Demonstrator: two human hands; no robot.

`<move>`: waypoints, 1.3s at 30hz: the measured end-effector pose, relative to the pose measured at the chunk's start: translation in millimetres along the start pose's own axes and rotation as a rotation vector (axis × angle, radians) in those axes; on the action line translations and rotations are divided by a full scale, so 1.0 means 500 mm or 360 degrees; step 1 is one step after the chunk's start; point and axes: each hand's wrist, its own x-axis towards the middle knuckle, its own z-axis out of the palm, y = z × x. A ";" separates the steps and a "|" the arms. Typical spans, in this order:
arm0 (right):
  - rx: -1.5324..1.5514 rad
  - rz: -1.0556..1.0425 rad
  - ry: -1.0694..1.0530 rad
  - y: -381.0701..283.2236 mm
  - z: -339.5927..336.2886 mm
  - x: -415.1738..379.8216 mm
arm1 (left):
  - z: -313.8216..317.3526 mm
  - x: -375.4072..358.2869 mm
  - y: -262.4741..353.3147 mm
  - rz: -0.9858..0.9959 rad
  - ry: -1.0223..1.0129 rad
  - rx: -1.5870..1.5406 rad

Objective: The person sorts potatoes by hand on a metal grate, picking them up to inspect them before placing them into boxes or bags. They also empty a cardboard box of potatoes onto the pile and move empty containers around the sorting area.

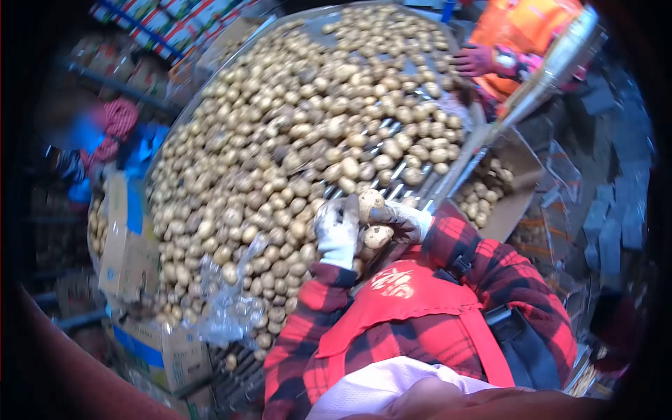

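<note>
Potatoes cover a wide sorting table, and both my gloved hands are at its near edge. My left hand, in a white glove with soiled grey fingers, is curled against the left side of a pale potato. From the other side my right hand, its glove darkened at the fingers, closes around the same potato. A second potato with dark spots sits just below, against the right fingers. Parts of the fingers are hidden behind the potatoes.
Metal rollers show between potatoes. A cardboard box of potatoes stands right, beside a metal rail. Clear plastic lies left, near cardboard boxes. Across the table are a co-worker's gloved hand and another person.
</note>
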 end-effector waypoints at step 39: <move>-0.3383 -0.1226 0.0639 -0.011 -0.130 0.007 | -0.093 -0.198 -0.209 0.0316 0.0014 0.0667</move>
